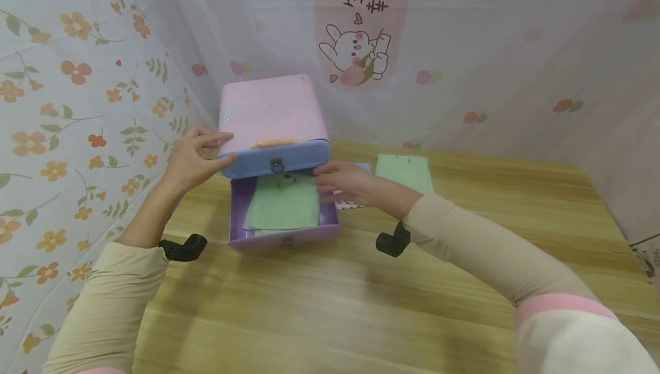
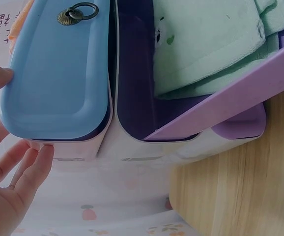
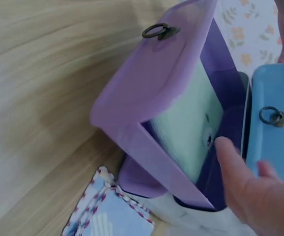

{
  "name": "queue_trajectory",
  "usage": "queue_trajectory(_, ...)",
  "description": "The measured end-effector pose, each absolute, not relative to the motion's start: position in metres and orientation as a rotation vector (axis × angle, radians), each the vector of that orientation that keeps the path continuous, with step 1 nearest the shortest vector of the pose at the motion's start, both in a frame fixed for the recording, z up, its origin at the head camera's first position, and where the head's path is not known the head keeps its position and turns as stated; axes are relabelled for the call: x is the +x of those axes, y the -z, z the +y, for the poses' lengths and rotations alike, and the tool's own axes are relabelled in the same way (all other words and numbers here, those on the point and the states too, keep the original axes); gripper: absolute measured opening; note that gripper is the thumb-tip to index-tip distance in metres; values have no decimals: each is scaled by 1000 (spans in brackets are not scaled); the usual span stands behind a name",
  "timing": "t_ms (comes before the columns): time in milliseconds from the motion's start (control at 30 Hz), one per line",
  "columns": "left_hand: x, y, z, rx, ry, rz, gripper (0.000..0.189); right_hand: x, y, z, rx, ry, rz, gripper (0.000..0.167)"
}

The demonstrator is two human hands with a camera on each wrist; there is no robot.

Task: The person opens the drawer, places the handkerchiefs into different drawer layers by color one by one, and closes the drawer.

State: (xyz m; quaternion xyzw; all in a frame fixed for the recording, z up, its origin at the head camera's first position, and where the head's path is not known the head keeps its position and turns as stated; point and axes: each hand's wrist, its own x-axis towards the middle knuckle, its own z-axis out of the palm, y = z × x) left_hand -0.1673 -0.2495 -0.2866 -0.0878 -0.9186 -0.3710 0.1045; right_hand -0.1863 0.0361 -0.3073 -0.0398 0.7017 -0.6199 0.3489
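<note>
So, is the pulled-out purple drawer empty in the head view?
No, a folded green cloth lies inside the purple drawer.

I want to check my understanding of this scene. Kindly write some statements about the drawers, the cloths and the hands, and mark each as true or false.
1. A green cloth lies in the purple drawer. True.
2. The blue drawer is below the purple drawer. False: it is above.
3. The left hand touches the pink box. True.
4. The right hand grips the blue drawer's ring pull. False: its fingers are away from it.
5. The blue drawer is pulled out further than the purple drawer. False: the purple drawer is further out.
</note>
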Motion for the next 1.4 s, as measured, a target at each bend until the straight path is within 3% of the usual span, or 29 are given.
queue_trajectory(400,-167,293,-251,-260,1109,-2694,42,-181,320,74,-304,1739,2164,29)
queue_trajectory(700,-166,293,-247,-281,1154,-2676,42,-190,351,141,-592,1584,2709,19)
queue_trajectory(1067,-169,292,-250,-239,1144,-2692,43,-211,389,213,-94,1744,2572,40)
queue_trajectory(1400,-169,291,-251,-236,1147,-2698,44,-224,408,228,174,1777,2415,56)
